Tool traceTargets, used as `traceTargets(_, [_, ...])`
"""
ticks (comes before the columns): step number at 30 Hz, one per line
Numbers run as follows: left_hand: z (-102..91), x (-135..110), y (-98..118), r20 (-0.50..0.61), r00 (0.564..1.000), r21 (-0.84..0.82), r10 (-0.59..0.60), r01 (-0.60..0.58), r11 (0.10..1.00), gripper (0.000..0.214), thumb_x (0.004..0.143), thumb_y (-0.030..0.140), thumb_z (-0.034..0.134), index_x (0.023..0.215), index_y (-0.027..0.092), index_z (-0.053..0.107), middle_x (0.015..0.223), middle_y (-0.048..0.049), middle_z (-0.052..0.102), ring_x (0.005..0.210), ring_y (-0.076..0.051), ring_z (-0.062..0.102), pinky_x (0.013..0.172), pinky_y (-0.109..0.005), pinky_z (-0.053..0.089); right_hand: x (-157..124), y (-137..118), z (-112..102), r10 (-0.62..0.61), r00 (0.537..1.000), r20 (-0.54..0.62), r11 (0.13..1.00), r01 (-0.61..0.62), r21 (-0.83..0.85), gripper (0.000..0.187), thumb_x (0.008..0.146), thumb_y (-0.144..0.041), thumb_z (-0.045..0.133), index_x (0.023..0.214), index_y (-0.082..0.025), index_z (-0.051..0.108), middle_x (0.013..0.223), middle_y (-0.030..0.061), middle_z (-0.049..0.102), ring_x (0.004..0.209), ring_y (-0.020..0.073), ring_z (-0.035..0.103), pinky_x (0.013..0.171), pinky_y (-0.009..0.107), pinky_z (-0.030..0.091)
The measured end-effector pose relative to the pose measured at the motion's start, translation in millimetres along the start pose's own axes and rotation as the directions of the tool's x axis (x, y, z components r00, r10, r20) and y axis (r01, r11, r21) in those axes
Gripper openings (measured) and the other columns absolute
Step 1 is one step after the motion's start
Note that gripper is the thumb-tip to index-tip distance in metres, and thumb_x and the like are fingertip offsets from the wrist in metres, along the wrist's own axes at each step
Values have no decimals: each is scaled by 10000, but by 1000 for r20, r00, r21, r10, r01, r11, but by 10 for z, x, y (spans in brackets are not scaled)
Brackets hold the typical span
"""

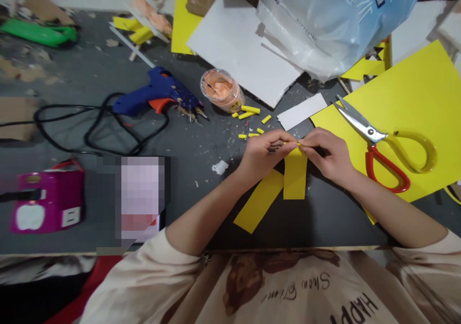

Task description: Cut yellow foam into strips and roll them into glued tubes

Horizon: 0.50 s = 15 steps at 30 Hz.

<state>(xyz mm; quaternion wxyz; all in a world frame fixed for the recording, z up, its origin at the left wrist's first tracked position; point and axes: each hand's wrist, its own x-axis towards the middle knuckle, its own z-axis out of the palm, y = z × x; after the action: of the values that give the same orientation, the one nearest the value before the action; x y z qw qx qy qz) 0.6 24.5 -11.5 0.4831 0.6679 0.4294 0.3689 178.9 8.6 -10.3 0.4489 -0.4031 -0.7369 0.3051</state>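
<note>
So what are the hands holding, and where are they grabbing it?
Both pinch the yellow paper strip at its top edge, the left hand on one corner and the right hand on the other.

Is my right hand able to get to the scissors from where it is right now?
Probably yes. The scissors lie on the yellow sheet just beside the right hand, with nothing between them. That hand and the left hand both pinch the yellow strip, though, so it isn't free.
</note>
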Motion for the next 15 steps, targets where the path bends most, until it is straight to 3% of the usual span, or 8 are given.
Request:
traceTargets(3, [5, 0, 4, -16, 998, 26, 55, -54, 998, 296, 854, 415, 601, 755, 148, 680, 673, -7, 700, 563, -73, 592, 514, -161, 431, -10, 13, 10, -67, 998, 14, 998, 67, -15, 123, 859, -132, 560, 810, -233, 610, 769, 5, 645, 729, 131, 613, 643, 283, 486])
traceTargets(5, [6, -5, 12, -30, 995, 42, 92, -91, 995, 283, 856, 399, 606, 759, 146, 689, 685, -9, 718, 571, -73, 610, 517, -155, 440, -9, -2, 16, -50, 999, 5, 999, 50, 1, 121, 853, -120, 563, 812, -225, 608, 774, 7, 644, 731, 122, 611, 639, 267, 480])
traceTargets(8, [7, -24, 24, -45, 990, 96, 131, -126, 987, 264, 862, 375, 606, 762, 148, 697, 687, -9, 730, 573, -77, 630, 527, -152, 456, 5, -50, 6, 121, 992, 21, 990, -123, 73, 21, 847, -191, 603, 842, -211, 605, 741, -7, 620, 622, 92, 561, 539, 224, 435])
traceTargets(11, [12, -51, 31, -62, 979, 135, 196, -187, 973, 203, 867, 313, 611, 778, 155, 701, 731, -9, 746, 622, -82, 664, 573, -147, 477, 30, -93, -25, 298, 947, 118, 942, -312, 126, 176, 875, -349, 581, 796, -192, 578, 637, -32, 546, 525, 74, 486, 473, 213, 371])
traceTargets(15, [19, -79, 35, -43, 964, 221, 263, -247, 943, 161, 880, 260, 595, 798, 168, 699, 745, 3, 750, 639, -74, 674, 588, -134, 471, 62, -109, -55, 308, 929, 203, 945, -324, 49, 380, 940, -434, 450, 658, -187, 513, 559, -37, 480, 531, 79, 465, 520, 233, 342])
